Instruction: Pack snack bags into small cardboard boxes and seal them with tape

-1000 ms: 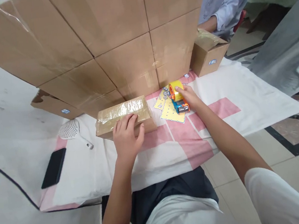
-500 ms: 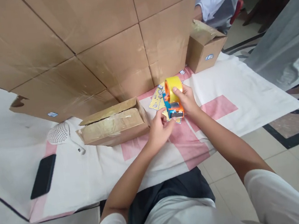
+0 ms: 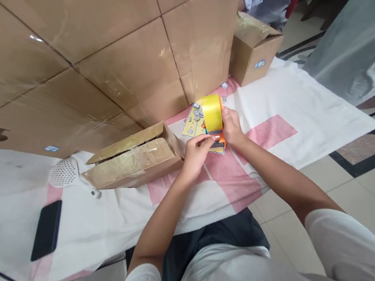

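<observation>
Box (image 3: 132, 165), flaps parted, back from the table's front edge (image 3: 214, 223): looks light, bendy; I'd grip its ends. Left hand (image 3: 196, 155) pinching near end of tape dispenser (image 3: 212, 113), mid-table; likely stiff, roll slick; hold frame. Right hand (image 3: 233, 128) wraps its right side.

The tape dispenser (image 3: 214, 125), orange and blue, carried a thick, wide roll of glossy yellow tape (image 3: 211, 111). It was held to the right of the long cardboard box (image 3: 134, 165), near that box's right end but apart from it, with its roll on the side farther from the wearer.
</observation>
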{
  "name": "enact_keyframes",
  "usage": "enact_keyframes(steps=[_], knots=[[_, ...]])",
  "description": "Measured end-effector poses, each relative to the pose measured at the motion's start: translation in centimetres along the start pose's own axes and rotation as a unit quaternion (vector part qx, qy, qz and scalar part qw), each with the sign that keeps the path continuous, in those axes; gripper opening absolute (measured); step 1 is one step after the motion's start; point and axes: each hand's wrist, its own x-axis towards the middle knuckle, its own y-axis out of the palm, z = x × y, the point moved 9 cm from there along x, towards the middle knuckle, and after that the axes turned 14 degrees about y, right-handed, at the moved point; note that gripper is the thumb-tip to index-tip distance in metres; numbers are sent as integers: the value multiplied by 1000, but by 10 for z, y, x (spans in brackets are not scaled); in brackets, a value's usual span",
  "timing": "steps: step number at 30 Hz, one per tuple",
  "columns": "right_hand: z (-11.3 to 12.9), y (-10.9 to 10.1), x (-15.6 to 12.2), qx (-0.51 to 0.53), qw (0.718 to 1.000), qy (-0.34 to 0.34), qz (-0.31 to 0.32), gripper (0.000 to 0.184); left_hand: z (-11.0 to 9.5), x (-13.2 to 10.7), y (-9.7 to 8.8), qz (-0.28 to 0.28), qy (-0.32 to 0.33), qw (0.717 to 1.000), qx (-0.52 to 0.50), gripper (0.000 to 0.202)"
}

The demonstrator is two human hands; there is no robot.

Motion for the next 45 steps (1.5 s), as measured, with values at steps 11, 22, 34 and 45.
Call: enact_keyframes(steps=[11, 22, 34, 45], knots=[[2, -10, 3, -77, 992, -78, -67, 64, -20, -4, -6, 7, 36, 999, 3, 22], [-12, -10, 9, -24, 994, -27, -99, 63, 4, -15, 6, 23, -50, 998, -40, 37], [-9, 9, 5, 31, 999, 27, -2, 48, 10, -22, 17, 29, -57, 996, -61, 33], [-6, 35, 2, -19, 978, 94, 186, 32, 12, -25, 14, 42, -57, 996, -52, 36]])
